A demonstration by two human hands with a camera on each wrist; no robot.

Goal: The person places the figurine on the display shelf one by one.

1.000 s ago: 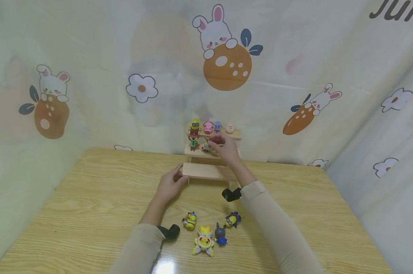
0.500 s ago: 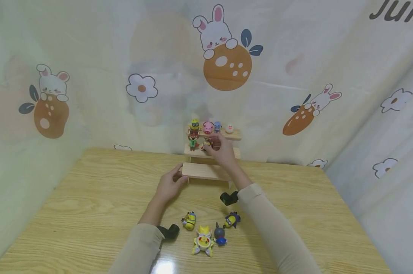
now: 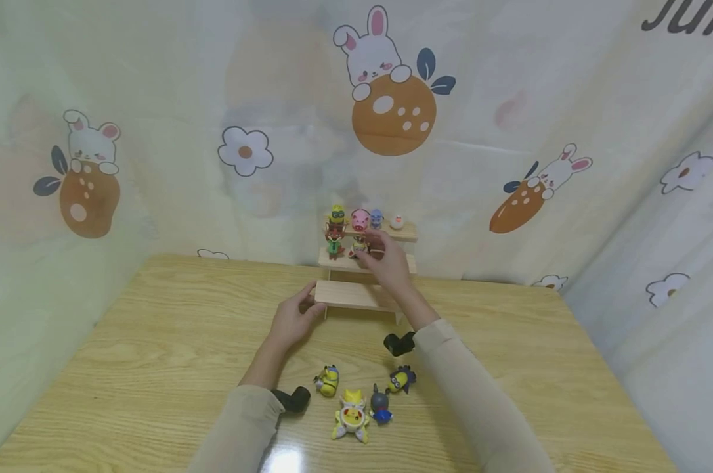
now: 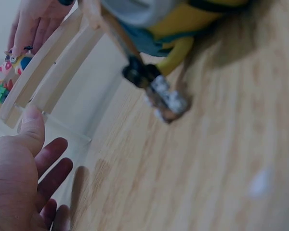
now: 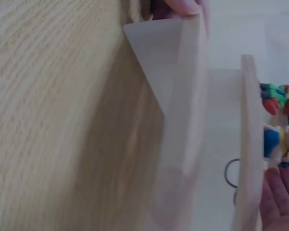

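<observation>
My left hand (image 3: 293,322) holds the left end of the three-step wooden display shelf (image 3: 353,295) at its lowest board, the thumb along the front edge. In the left wrist view, its other fingers hang below the board. On the middle board, my right hand (image 3: 390,264) pinches a small yellow toy figure (image 3: 359,247) with blue and white parts, which the right wrist view shows between thumb and fingers. To its left stands a fox figure (image 3: 334,246) in green. Along the top board are a yellow figure (image 3: 337,215), a pink pig (image 3: 360,219), a blue figure (image 3: 377,217) and a white round figure (image 3: 396,222).
On the table (image 3: 155,368) nearer the person lie a yellow minion figure (image 3: 328,381), a yellow figure in a white-trimmed outfit (image 3: 352,415), a grey and blue figure (image 3: 381,405) and a purple-haired yellow figure (image 3: 400,379). A patterned curtain (image 3: 285,217) hangs behind the shelf.
My right hand has shifted slightly left and down with the small yellow figure on the middle board. The left hand has stayed at the shelf's end.
</observation>
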